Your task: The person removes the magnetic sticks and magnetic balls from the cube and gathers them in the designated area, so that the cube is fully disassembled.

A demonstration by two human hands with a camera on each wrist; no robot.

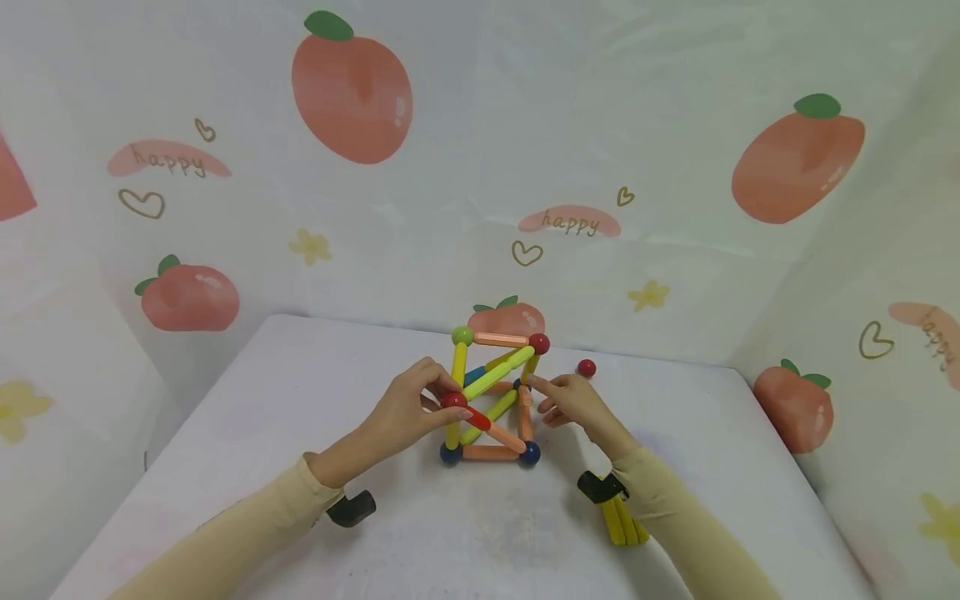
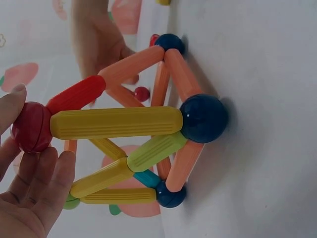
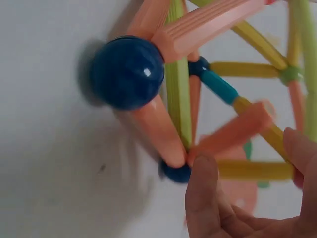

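Observation:
A frame of magnetic rods and balls stands on the white table (image 1: 420,533). Thumb and fingers of my left hand (image 1: 401,408) pinch the red ball (image 1: 453,401) at its upper near corner, where a yellow rod (image 2: 116,123) and a red rod (image 2: 77,93) meet. My right hand (image 1: 581,407) is at the frame's right side. In the right wrist view one fingertip is right at an orange rod (image 3: 237,130), which slants from beside a dark blue ball (image 3: 177,171) with its other end loose. Right thumb and fingers are spread apart.
A loose red ball (image 1: 587,367) lies behind my right hand. Several yellow rods (image 1: 624,521) lie beside my right forearm. The frame's far top holds a green ball (image 1: 462,335) and another red ball (image 1: 539,343). A fruit-printed cloth (image 1: 450,183) hangs behind the table.

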